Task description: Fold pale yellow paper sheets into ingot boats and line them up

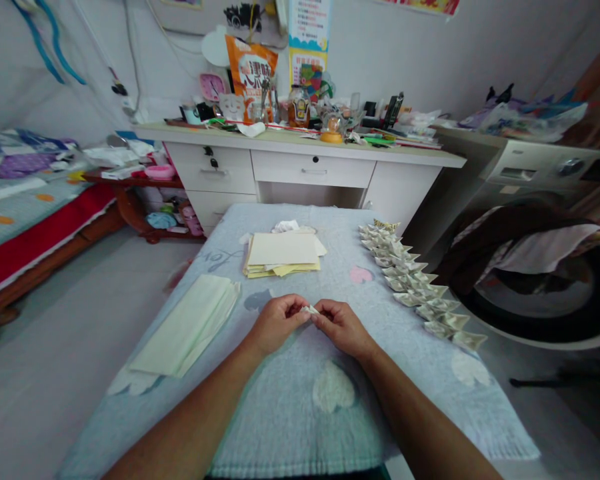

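Observation:
Both my hands meet over the middle of the cloth-covered table [290, 413], pinching a small folded piece of paper [310, 309] between them. My left hand [279, 323] grips its left side with thumb and fingertips. On its other side, the fingers of my right hand [343, 327] are closed the same way. Much of the paper is hidden by my fingers. Beyond my hands lies a stack of cream and yellow paper sheets [283, 249]. Left of them rests a pile of long pale-green paper [187, 323]. Several folded paper boats [410, 277] stand in rows along the right side.
A crumpled white tissue [285, 227] sits behind the stack. Past the table is a white desk [210, 167] crowded with jars and an orange snack bag [253, 77]. At right a washing machine [535, 160] has its door open with clothes hanging out. A bed [40, 200] stands left.

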Motion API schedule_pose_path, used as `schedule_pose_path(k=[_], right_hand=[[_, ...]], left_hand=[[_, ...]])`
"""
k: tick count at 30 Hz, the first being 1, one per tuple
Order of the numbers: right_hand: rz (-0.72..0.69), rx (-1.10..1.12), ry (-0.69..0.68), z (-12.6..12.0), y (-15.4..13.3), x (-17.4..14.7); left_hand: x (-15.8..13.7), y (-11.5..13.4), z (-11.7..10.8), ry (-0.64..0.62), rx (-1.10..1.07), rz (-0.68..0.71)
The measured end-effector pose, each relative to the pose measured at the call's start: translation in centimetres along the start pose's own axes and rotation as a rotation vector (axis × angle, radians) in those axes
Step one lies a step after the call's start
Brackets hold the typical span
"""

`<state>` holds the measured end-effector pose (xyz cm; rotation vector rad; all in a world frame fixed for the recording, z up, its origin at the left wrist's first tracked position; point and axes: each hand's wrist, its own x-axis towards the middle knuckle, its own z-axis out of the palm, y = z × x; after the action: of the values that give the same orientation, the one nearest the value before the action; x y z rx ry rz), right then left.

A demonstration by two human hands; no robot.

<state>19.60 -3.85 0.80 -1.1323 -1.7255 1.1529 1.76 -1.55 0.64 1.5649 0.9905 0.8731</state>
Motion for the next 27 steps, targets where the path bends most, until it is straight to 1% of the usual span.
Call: schedule_pose_path(k=[4,6,13,19,27], right_hand=[[0.020,0.032,-0.005,0.07,-0.35,-0.08],[0.021,0.013,0.001,0.06,-0.40,-0.12],[-0.030,-0.097,0.033,0.00,-0.50,-0.15],[-0.022,-0.115,0.056,0.03,-0.57,-0.05],[-0.056,-0.079,0.052,0.31,-0.49,0.06]], left_hand=[[-0.02,0.40,0.11,0.011,-0.056,-0.010],[-0.03,0.49,0.14,0.011,-0.066,-0.013],[-0.19,0.10,0.22,0.006,-0.006,0.009],[-0.25,0.48,0.40,0.027,0.008,0.015],[-0.01,-0.46,0.11,0.054,-0.001,0.035]])
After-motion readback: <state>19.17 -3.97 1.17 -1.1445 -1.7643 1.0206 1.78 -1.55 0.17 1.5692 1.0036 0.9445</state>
